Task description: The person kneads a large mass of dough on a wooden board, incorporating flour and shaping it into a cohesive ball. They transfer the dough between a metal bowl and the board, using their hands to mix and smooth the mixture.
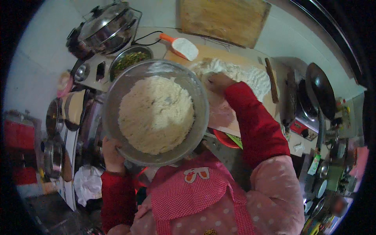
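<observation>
A large metal basin (112, 113) is held in front of my body, over the near left part of a wooden board (260, 113). In the basin lies a broad mass of pale flour or dough (155, 117), whiter on its right side. My left hand (113, 154) grips the basin's near left rim. Close to the far right rim, my right hand (218, 83) is over the board beside spread white flour (249, 77). Its fingertips are dim and partly turned away, so I cannot tell whether they hold the rim or flour.
A rolling pin (271, 80) lies along the board's right edge. An orange-handled scoop of flour (185, 49) sits at the back. Left of it is a bowl of chopped greens (132, 60). A wok (320, 89) stands at right, and a red basin (224, 139) below the board.
</observation>
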`<state>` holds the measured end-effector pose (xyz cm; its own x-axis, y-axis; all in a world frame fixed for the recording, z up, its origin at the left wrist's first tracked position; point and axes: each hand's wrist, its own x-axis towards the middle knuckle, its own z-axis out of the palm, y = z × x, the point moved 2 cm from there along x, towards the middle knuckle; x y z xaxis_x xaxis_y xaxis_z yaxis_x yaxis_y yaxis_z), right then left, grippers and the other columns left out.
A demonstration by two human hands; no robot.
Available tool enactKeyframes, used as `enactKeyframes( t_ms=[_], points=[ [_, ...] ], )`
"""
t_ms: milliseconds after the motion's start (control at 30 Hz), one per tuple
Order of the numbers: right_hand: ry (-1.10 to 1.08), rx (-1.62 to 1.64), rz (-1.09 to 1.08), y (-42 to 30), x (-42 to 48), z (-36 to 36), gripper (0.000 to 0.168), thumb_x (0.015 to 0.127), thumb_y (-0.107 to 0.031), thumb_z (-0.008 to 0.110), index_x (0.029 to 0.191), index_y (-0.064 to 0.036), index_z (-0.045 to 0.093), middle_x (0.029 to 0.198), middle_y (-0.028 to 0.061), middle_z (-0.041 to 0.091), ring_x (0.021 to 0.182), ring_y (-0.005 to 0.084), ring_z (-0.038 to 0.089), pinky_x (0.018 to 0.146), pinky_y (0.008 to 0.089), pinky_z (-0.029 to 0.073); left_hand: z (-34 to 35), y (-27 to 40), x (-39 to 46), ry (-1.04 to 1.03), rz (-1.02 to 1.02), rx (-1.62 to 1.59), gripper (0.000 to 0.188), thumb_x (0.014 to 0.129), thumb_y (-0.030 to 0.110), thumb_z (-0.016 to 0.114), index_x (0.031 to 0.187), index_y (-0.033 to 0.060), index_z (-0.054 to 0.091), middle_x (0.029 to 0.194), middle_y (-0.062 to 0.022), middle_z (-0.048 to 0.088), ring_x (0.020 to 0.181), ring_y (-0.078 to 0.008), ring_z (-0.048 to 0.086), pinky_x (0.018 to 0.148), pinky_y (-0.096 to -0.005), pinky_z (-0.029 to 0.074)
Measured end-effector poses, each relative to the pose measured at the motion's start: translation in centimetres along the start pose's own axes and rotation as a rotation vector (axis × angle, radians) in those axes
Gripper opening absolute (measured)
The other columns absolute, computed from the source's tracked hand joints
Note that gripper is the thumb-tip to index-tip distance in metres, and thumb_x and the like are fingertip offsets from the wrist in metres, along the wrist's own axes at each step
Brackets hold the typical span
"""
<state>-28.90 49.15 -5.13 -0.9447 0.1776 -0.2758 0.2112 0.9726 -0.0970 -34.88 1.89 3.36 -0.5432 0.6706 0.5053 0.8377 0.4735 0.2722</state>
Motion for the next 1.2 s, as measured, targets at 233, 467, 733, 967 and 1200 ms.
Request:
enactKeyframes(
  t_ms=[233, 467, 733, 967, 1200],
  points=[
    [0.566, 0.295, -0.293, 1.0, -5.2, -9.3, 0.022, 0.081, -0.015, 0.060, 0.101, -0.006, 0.065, 0.096, 0.0147, 0.065, 0.085, 0.0356, 0.060, 0.072, 0.0419, 0.050, 2.8, 0.6, -3.0, 0.172, -0.532, -0.500, 0.021, 0.061, -0.002, 0.050, 0.079, 0.0066, 0.056, 0.072, -0.0083, 0.055, 0.071, -0.0250, 0.054, 0.068, -0.0366, 0.043],
    [0.286, 0.884, -0.373, -7.7, -8.9, -7.6, 0.030, 0.087, -0.009, 0.057, 0.117, -0.005, 0.059, 0.097, 0.0164, 0.065, 0.087, 0.0280, 0.064, 0.077, 0.0345, 0.050, 2.3, 5.7, -1.4, 0.507, -1.109, -1.255, 0.041, 0.063, -0.010, 0.046, 0.101, 0.0013, 0.059, 0.087, -0.0043, 0.060, 0.070, -0.0168, 0.054, 0.057, -0.0254, 0.040],
    [0.622, 0.327, -0.554, -11.3, -7.7, -10.5, 0.036, 0.081, -0.009, 0.060, 0.116, -0.005, 0.056, 0.108, 0.0178, 0.060, 0.097, 0.0373, 0.056, 0.085, 0.0410, 0.046, 1.8, 7.3, -3.3, 0.418, -1.137, -1.343, 0.044, 0.064, -0.012, 0.045, 0.104, -0.0016, 0.058, 0.090, -0.0070, 0.062, 0.073, -0.0168, 0.056, 0.059, -0.0239, 0.042],
    [0.356, 0.523, -0.192, -8.1, -4.9, -3.7, 0.034, 0.088, -0.029, 0.056, 0.105, 0.001, 0.055, 0.092, 0.0235, 0.059, 0.086, 0.0416, 0.058, 0.075, 0.0480, 0.046, 1.7, 6.2, -4.8, 0.379, -1.173, -1.338, 0.046, 0.064, -0.015, 0.046, 0.105, -0.0001, 0.059, 0.090, -0.0106, 0.065, 0.072, -0.0192, 0.062, 0.060, -0.0271, 0.049],
    [0.539, 0.521, -0.345, -9.8, -3.9, -3.1, 0.031, 0.086, -0.027, 0.058, 0.096, 0.002, 0.055, 0.089, 0.0233, 0.058, 0.082, 0.0410, 0.056, 0.071, 0.0472, 0.046, 3.4, 2.4, -10.1, -0.140, -0.702, -0.764, 0.037, 0.066, -0.001, 0.059, 0.103, 0.0015, 0.058, 0.086, -0.0090, 0.061, 0.072, -0.0241, 0.061, 0.064, -0.0340, 0.050]
  ],
)
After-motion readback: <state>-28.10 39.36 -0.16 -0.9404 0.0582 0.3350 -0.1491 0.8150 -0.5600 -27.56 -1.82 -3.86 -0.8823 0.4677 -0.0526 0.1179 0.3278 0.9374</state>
